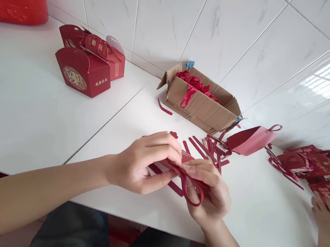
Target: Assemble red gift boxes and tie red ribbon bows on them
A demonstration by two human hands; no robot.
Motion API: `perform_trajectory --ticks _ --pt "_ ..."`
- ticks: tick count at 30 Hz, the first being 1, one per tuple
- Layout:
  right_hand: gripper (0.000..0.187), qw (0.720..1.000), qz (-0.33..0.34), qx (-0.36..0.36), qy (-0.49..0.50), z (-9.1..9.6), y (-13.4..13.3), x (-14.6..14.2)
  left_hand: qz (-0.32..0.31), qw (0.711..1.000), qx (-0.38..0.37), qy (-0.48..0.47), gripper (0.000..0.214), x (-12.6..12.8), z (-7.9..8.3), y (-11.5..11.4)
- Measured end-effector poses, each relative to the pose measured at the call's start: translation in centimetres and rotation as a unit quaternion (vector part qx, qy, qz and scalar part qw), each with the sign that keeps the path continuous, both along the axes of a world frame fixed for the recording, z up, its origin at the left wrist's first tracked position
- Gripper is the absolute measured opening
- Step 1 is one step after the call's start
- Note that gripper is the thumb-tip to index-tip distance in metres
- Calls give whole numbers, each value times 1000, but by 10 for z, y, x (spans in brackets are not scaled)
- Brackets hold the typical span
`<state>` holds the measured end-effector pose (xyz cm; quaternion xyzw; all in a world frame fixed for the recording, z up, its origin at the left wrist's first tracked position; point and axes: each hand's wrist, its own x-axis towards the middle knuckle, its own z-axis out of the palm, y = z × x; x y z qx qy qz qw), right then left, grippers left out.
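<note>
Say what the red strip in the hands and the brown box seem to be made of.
The red strip is probably thin card or stiff paper, matte dark red; it bends into a loop without creasing. The brown box looks like corrugated cardboard, matte and plain; its folded flaps suggest this.

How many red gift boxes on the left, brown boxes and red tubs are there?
Red gift boxes: 2
Brown box: 1
Red tub: 1
Total: 4
</note>
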<state>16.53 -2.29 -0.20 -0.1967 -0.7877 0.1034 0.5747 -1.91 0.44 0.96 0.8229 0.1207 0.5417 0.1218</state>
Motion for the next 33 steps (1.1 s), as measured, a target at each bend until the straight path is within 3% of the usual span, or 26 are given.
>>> perform_trajectory --ticks 5,8,12,15,19,21,23,26,29,33 --pt "44 1000 -12 8 10 0 -2 -3 16 1000 15 -20 17 0 0 -3" --pt "50 1000 -20 -24 2 -2 -2 1 22 1000 -5 -19 15 1 -1 0" --pt "62 995 -45 -93 -14 -1 4 7 38 994 -90 -56 31 2 -9 8" --pt "44 990 -78 -117 -19 3 10 8 40 978 -188 -76 50 4 -18 10" --pt "9 977 -100 -186 28 8 19 11 1 963 -268 -40 44 10 -29 11" --pt "2 961 -107 -246 69 7 23 14 -16 954 -299 -18 41 13 -36 14" --pt "9 943 -117 -290 117 4 27 17 -8 954 -301 -8 41 17 -46 17" --pt "17 929 -124 -298 180 3 30 20 32 966 -257 -14 44 23 -60 22" --pt "13 938 -116 -259 201 6 30 22 55 970 -235 -4 51 27 -66 25" --pt "8 950 -104 -225 189 12 29 25 64 971 -230 13 58 30 -63 23"
